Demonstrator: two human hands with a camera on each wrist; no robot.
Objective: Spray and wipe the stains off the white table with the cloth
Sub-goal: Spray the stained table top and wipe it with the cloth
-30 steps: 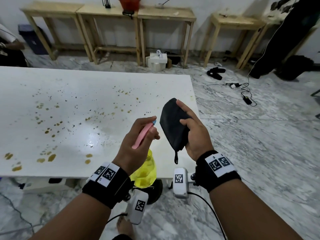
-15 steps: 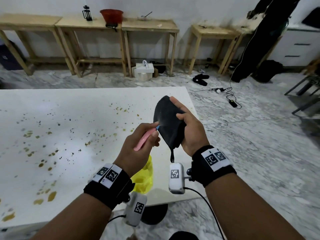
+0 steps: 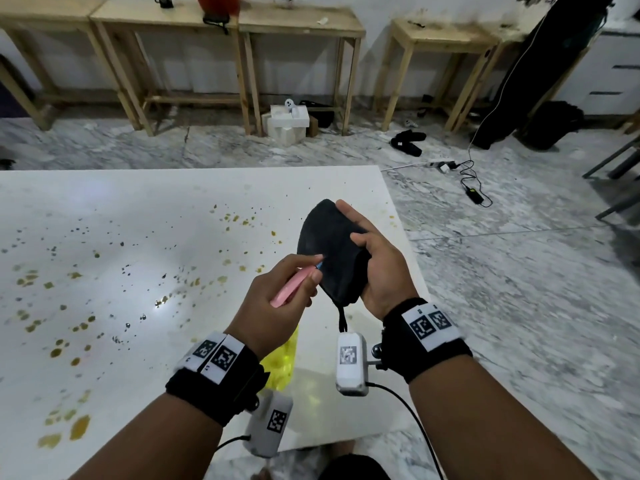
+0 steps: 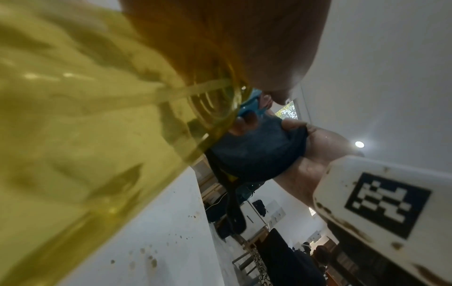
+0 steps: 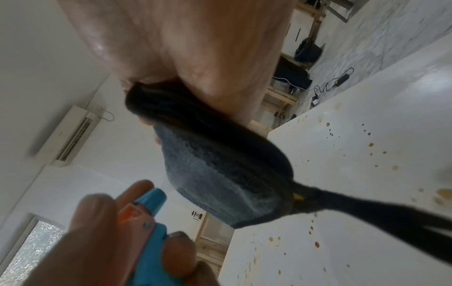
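Observation:
My left hand (image 3: 277,299) grips a yellow spray bottle (image 3: 282,362) with a pink and blue spray head (image 3: 294,287); its fingers curl round the trigger (image 5: 149,228). The nozzle (image 5: 153,199) points at a dark cloth (image 3: 332,254), almost touching it. My right hand (image 3: 377,261) holds that cloth upright above the near right part of the white table (image 3: 104,209), thumb across its front. A loop (image 3: 343,320) hangs from the cloth's bottom. Yellow-brown stains (image 3: 59,351) speckle the table's left and middle. The bottle (image 4: 85,135) fills the left wrist view.
Beyond the table's far edge is marble floor (image 3: 519,306) and a row of wooden side tables (image 3: 298,26) along the wall. Black sandals (image 3: 408,142), a power strip with cables (image 3: 446,166) and white boxes (image 3: 289,121) lie on the floor. The table's right edge runs beside my right wrist.
Both hands have come closer together: the spray nozzle has moved right, up to the cloth. My head has moved forward, so more of the table lies under my arms.

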